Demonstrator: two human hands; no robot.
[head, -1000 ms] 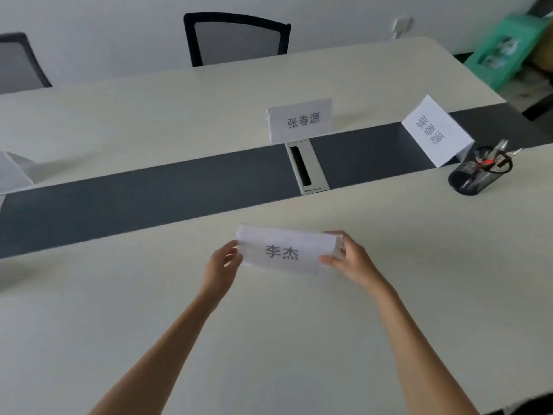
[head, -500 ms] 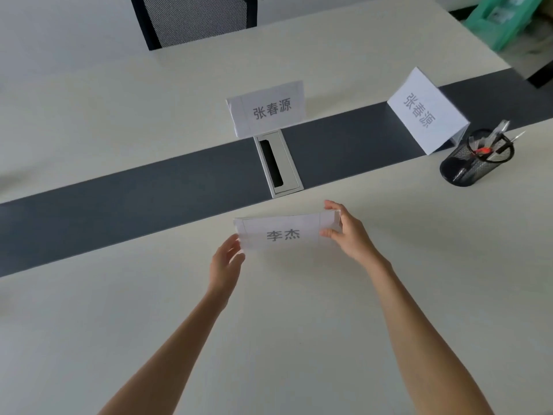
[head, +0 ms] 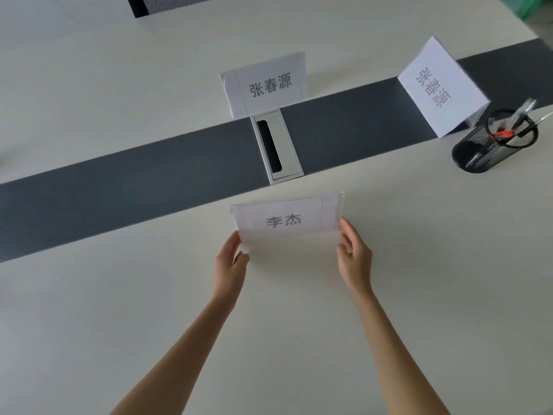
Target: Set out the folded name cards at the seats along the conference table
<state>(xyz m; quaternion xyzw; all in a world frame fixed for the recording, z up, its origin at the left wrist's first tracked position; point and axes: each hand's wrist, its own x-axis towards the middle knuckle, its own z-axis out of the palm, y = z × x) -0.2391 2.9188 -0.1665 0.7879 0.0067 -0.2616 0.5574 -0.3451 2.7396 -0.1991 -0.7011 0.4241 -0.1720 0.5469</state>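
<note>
A folded white name card (head: 287, 218) with two printed characters stands on the cream conference table (head: 299, 310), just on the near side of the dark centre strip. My left hand (head: 232, 262) is at its lower left corner and my right hand (head: 354, 256) at its lower right corner. The fingers of both are spread and only the fingertips are near the card's edges. A second name card (head: 266, 83) stands beyond the strip. A third name card (head: 440, 88) stands on the strip at the right, turned sideways.
A dark grey strip (head: 119, 193) runs across the table with a silver cable hatch (head: 276, 146) in its middle. A black mesh pen holder (head: 493, 142) with pens stands at the right. A black mesh chair back (head: 167, 3) shows at the far edge.
The card has gone from held above the table to standing on it near the strip. Both hands have loosened off it and drawn back to its lower corners. The view has tilted down.
</note>
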